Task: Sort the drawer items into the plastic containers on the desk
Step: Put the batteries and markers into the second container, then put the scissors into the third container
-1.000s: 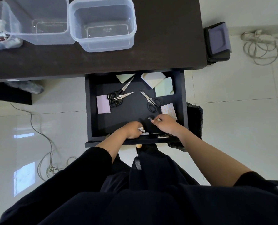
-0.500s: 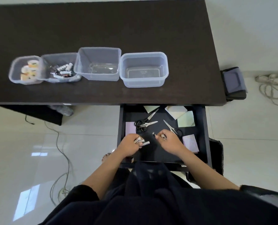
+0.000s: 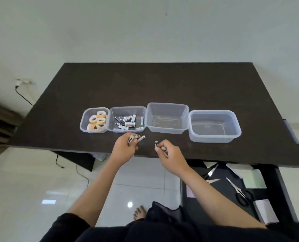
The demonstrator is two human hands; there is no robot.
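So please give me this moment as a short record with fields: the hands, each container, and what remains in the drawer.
left hand: shut on batteries, near the battery container
right hand: shut on batteries, above the desk's front edge
tape container: rolls of tape inside
battery container: many batteries inside
third container: empty
fourth container: empty
drawer: open, holds scissors and note pads

Batteries (image 3: 135, 139) clutched above dark desk (image 3: 162, 84)
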